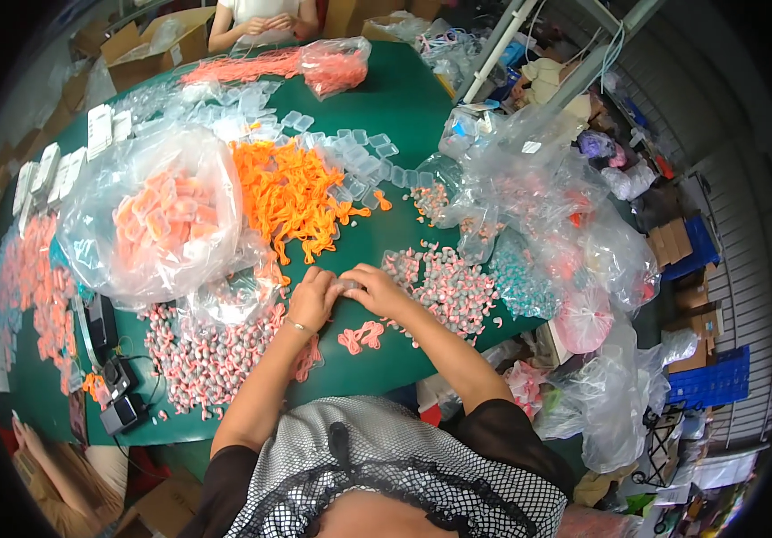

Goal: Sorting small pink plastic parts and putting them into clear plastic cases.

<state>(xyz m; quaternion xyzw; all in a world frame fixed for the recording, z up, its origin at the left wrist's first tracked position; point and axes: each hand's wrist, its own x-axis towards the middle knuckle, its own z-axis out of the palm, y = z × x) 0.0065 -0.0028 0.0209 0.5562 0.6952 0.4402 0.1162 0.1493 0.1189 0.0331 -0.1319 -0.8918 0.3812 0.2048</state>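
My left hand and my right hand meet over the green table, fingers bent and pinched together. Between the fingertips is a small greyish thing, mostly covered, whose kind I cannot make out. A coral-pink cord bundle lies just below my right hand. Left of my left forearm spreads a heap of small pink-and-grey pieces; a similar heap lies to the right of my right hand. Beyond my hands is a pile of bright orange cord bundles.
A large clear bag of orange-filled cases stands at left. Small clear plastic boxes lie behind the orange pile. Plastic bags crowd the right edge. Black devices sit front left. Another person works across the table; another person's hand shows lower left.
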